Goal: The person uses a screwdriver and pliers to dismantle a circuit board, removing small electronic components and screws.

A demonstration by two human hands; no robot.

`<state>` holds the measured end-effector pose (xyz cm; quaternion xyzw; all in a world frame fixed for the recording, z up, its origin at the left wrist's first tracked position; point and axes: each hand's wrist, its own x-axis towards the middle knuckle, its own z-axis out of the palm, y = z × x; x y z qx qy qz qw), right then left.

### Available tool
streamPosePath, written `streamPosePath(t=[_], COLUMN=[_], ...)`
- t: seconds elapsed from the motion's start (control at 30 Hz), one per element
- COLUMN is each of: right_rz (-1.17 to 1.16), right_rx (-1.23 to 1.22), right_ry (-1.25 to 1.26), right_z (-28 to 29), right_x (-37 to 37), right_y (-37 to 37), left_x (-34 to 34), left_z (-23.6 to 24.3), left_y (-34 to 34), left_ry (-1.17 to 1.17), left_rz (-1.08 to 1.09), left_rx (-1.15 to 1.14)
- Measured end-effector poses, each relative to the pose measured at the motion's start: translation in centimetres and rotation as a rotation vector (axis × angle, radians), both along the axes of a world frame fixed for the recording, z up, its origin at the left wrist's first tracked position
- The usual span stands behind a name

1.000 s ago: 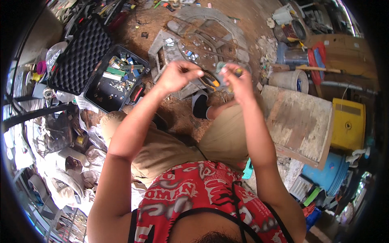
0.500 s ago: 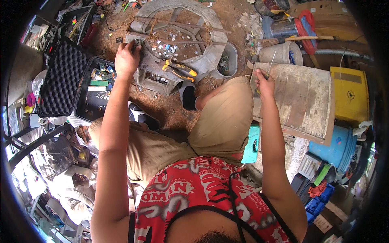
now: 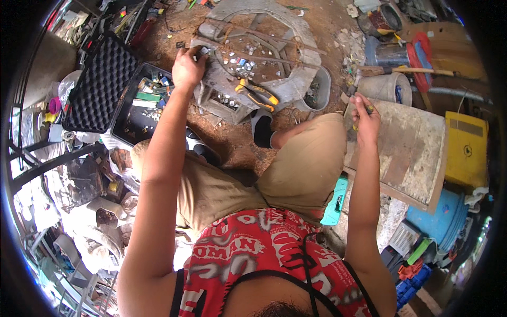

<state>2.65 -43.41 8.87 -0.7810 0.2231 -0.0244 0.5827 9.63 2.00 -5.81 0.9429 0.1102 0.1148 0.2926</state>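
My left hand (image 3: 188, 67) is at the left rim of a grey slab with a ring-shaped opening (image 3: 214, 79). Its fingers are closed around a small dark and silvery piece too small to name. Pliers with yellow and black handles (image 3: 257, 94) lie on the slab to the right of that hand. Over the left edge of a worn wooden board (image 3: 406, 150), my right hand (image 3: 365, 120) is closed on a screwdriver (image 3: 369, 109). Bits of its yellowish handle show between the fingers; its shaft cannot be made out.
An open black case (image 3: 129, 124) with foam in its lid holds green circuit boards (image 3: 147, 97), left of my legs. Scattered bits (image 3: 244, 62) lie within the ring. A grey tub (image 3: 318, 90), a pale bucket (image 3: 388, 87), a yellow case (image 3: 466, 150) and a blue bucket (image 3: 435, 216) stand rightward.
The whole view has shifted, so things sit farther right. The screwdriver's shaft, earlier pointing up from my right hand, no longer shows. My left hand stays at the slab's rim.
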Motion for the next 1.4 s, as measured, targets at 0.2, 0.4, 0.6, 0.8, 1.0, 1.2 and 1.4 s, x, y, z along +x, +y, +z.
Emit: streamPosePath(t=[0.2, 0.4, 0.6, 0.8, 1.0, 1.2, 1.4], right_rz=[0.062, 0.357, 0.625, 0.758, 0.5, 0.661, 0.759], right_rx=[-0.014, 0.003, 0.011, -0.04, 0.194, -0.357, -0.498], right_ry=[-0.063, -0.058, -0.117, -0.165, -0.09, -0.524, -0.668], right_z=[0.8, 1.9, -1.6, -0.9, 0.7, -2.9, -4.8], right_x=[0.5, -0.2, 0.2, 1.5, 1.9, 0.9, 0.7], right_y=[2.6, 10.5, 19.8, 19.4, 19.4, 22.0, 24.2], left_x=[-1.0, -2.3, -5.8, -6.3, -5.8, -5.5, -7.6], left_z=[1.6, 3.7, 5.7, 6.4, 5.4, 4.5, 5.6], left_y=[-0.1, -1.1, -3.3, -1.4, -1.5, -1.5, -4.2], left_ry=[0.024, -0.195, -0.155, -0.002, 0.094, 0.121, 0.1], left_rz=[0.042, -0.181, -0.306, -0.265, -0.066, -0.086, -0.252], left_rx=[-0.025, -0.877, -1.187, -0.777, -1.36, -1.701, -1.378])
